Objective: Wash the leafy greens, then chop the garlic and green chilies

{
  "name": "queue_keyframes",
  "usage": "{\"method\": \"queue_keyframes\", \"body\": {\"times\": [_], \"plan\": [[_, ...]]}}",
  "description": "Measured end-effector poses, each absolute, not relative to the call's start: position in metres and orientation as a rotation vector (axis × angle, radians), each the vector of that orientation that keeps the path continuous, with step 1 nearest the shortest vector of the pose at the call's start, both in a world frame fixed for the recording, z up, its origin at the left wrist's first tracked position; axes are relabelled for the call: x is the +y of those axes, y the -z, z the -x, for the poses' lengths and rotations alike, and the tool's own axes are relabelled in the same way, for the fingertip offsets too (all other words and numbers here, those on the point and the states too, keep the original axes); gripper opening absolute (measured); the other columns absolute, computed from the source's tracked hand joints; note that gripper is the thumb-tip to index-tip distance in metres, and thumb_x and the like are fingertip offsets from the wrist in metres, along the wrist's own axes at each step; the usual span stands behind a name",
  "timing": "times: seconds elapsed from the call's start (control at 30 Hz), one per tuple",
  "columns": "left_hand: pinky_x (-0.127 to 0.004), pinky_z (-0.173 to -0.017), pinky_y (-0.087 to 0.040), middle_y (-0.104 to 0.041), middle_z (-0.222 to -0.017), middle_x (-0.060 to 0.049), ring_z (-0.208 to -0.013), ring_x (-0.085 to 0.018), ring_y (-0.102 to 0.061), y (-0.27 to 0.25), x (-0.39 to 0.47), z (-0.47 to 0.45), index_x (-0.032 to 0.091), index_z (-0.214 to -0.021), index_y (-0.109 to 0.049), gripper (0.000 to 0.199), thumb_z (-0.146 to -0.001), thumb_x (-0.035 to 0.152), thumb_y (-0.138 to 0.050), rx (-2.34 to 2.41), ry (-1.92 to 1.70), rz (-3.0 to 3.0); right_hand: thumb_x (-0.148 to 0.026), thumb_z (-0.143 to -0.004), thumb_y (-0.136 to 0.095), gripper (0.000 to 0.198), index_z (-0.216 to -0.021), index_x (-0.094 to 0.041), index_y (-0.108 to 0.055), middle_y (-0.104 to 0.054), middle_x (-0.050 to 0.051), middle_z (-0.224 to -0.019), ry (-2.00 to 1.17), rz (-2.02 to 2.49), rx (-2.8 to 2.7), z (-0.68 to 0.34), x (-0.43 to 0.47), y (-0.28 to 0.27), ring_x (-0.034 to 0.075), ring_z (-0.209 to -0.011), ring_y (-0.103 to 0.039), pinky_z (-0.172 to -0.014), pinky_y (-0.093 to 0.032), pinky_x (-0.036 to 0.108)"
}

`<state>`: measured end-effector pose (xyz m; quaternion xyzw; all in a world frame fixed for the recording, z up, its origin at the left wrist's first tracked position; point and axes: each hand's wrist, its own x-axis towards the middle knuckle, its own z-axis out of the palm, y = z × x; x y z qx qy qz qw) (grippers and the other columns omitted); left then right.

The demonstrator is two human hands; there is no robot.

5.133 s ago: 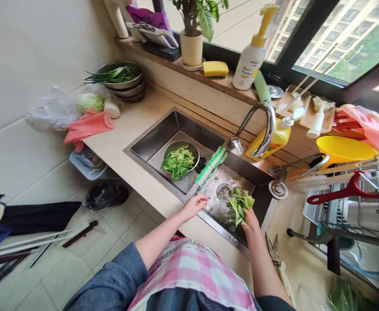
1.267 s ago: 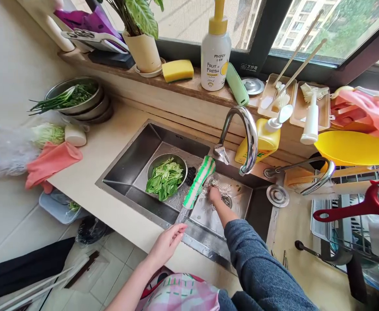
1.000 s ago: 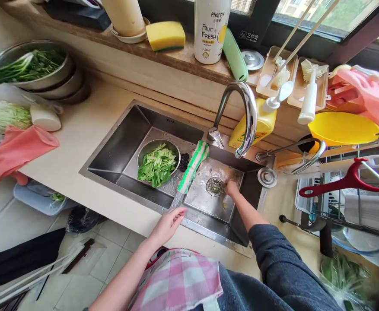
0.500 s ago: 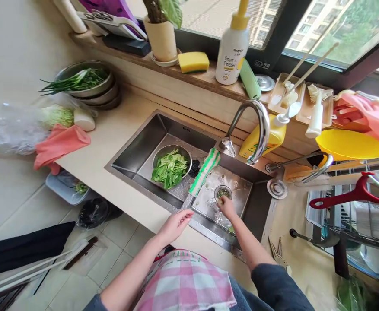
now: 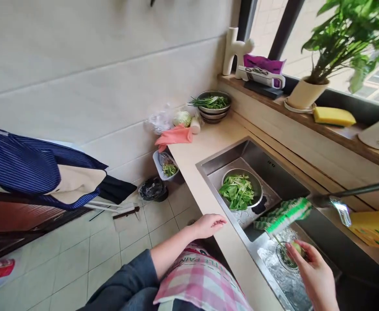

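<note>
My right hand (image 5: pixel 315 268) is over the right sink basin, thumb and fingers pinched on pale green vegetable scraps (image 5: pixel 295 248), with a thin stem sticking out. Just below them is the drain strainer (image 5: pixel 286 259), partly hidden by the hand. My left hand (image 5: pixel 209 226) hovers by the counter's front edge, its fingers curled in and nothing visible in them. Cut green leaves fill a metal bowl (image 5: pixel 259 196) in the left basin (image 5: pixel 215 172). A green-and-white striped cloth (image 5: pixel 283 216) drapes over the divider between the basins.
The faucet (image 5: pixel 340 209) rises behind the divider, near a yellow bottle (image 5: pixel 375 229). Stacked bowls (image 5: pixel 213 115) with green onions, a pink cloth (image 5: pixel 176 136) and a cabbage (image 5: pixel 182 118) occupy the far counter. Below stand a plastic tub (image 5: pixel 158 166) and a black-lined bin (image 5: pixel 153 190).
The view has swung left, bringing the wall and hanging apron into sight. My right hand has lifted from the strainer with green scraps between its fingers. My left hand's fingers are more curled.
</note>
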<state>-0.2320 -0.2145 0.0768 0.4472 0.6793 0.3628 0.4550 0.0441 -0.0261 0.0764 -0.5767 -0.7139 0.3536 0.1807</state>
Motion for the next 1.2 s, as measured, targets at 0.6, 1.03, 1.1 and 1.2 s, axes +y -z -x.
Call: {"method": "queue_keyframes", "body": {"times": [0.6, 1.03, 1.1, 1.2], "plan": [[-0.031, -0.080, -0.050, -0.068, -0.089, -0.006, -0.086, -0.020, -0.063, -0.022, -0.499, 0.414, 0.018, -0.096, -0.062, 0.044, -0.075, 0.055, -0.049, 2.173, -1.181, -0.137, -0.008, -0.072, -0.053, 0.036, -0.107, -0.014, -0.054, -0.051, 0.013, -0.120, -1.117, 0.653, -2.900, 0.509, -0.191, -0.023, 0.021, -0.108, -0.050, -0.090, -0.039, 0.033], [-0.034, -0.078, -0.045, -0.050, -0.117, -0.013, -0.090, -0.021, -0.059, 0.021, -0.275, 0.677, 0.018, -0.110, -0.055, 0.032, -0.086, 0.015, -0.035, 2.456, -0.113, -1.076, -0.012, -0.083, -0.041, 0.037, -0.117, -0.021, -0.054, -0.059, 0.008, -0.115, -1.011, 0.497, -3.116, 0.474, -0.229, 0.001, 0.018, -0.101, -0.056, -0.085, -0.043, 0.028], [-0.035, -0.077, -0.044, -0.054, -0.110, -0.014, -0.088, -0.022, -0.059, 0.031, -0.265, 0.693, 0.015, -0.105, -0.058, 0.031, -0.086, 0.013, -0.034, 2.439, -0.063, -1.094, -0.018, -0.083, -0.045, 0.033, -0.114, -0.021, -0.055, -0.062, 0.008, -0.110, -1.042, 0.534, -3.172, 0.486, -0.234, 0.008, 0.019, -0.094, -0.059, -0.078, -0.045, 0.029], [-0.034, -0.079, -0.041, -0.059, -0.097, -0.014, -0.089, -0.022, -0.056, 0.040, -0.267, 0.706, 0.011, -0.092, -0.063, 0.028, -0.083, 0.010, -0.037, 2.401, 0.009, -1.147, -0.027, -0.081, -0.052, 0.027, -0.105, -0.018, -0.059, -0.065, 0.012, -0.099, -1.060, 0.714, -3.263, 0.511, -0.242, 0.020, 0.023, -0.084, -0.062, -0.070, -0.046, 0.032]]}}
